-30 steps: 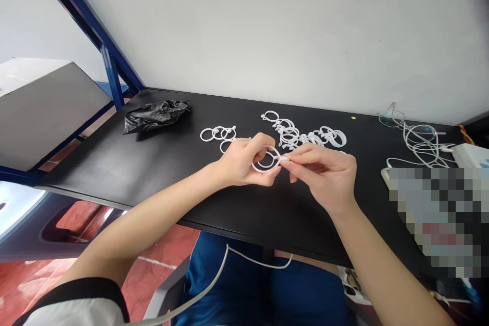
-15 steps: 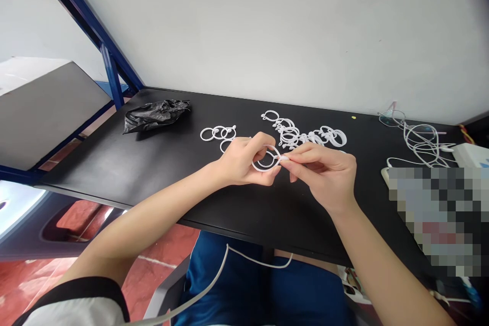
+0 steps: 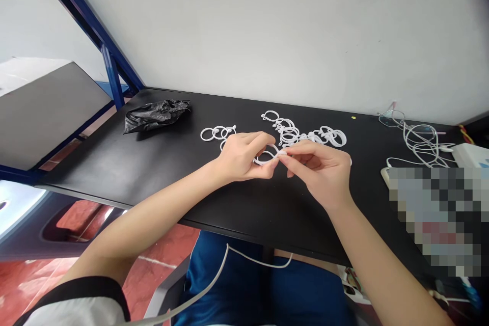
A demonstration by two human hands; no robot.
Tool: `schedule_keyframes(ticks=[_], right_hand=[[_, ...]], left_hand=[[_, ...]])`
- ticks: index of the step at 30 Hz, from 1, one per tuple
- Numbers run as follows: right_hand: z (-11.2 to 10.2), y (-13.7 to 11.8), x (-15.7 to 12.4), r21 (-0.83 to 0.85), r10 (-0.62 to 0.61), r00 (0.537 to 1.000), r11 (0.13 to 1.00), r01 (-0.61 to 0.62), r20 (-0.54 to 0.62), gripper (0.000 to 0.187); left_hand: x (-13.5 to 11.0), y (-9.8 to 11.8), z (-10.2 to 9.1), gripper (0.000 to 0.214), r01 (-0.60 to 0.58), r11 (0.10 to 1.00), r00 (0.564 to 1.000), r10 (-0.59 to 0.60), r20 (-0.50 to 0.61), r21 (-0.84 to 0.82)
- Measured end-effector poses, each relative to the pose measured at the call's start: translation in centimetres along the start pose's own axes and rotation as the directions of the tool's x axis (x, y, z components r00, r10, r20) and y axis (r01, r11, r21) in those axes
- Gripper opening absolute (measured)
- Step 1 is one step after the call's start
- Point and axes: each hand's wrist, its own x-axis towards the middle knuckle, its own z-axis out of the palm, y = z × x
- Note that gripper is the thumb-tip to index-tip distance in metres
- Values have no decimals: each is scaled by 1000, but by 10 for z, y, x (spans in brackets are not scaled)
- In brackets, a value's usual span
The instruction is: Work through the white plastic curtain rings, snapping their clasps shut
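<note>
With left hand [image 3: 247, 157], gripping white curtain ring [image 3: 263, 163]; with right hand [image 3: 321, 170], pinching its edge piece [image 3: 281, 153] above black table [image 3: 260, 209].

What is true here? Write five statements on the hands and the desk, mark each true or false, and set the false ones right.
1. The left hand holds a thin, white, round ring. True.
2. The right hand lies flat and touches nothing white. False: the right hand's fingers pinch a small white piece at the ring's edge.
3. A crumpled black plastic bag lies on the black, flat-topped desk. True.
4. The thin-framed, clear-lensed eyeglasses lie against the bag. False: the eyeglasses lie far to the right, by a tangled white cable.
5. A cluster of loose white rings lies beyond the hands. True.
</note>
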Motion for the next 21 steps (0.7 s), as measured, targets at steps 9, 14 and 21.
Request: schedule_keyframes(ticks=[9,14,21], right_hand=[[-10,15,10,-427,267,955,854,-298,-131,31],[-11,22,8,-685,387,922,666,-294,-19,34],[-12,21,8,-766,473,881,565,-308,-6,39]], left_hand=[[-1,-8,1,25,113,930,959,-194,206,351],[-3,-8,4,23,103,884,880,-295,372,457],[-3,-7,3,29,102,882,799,-347,490,460]])
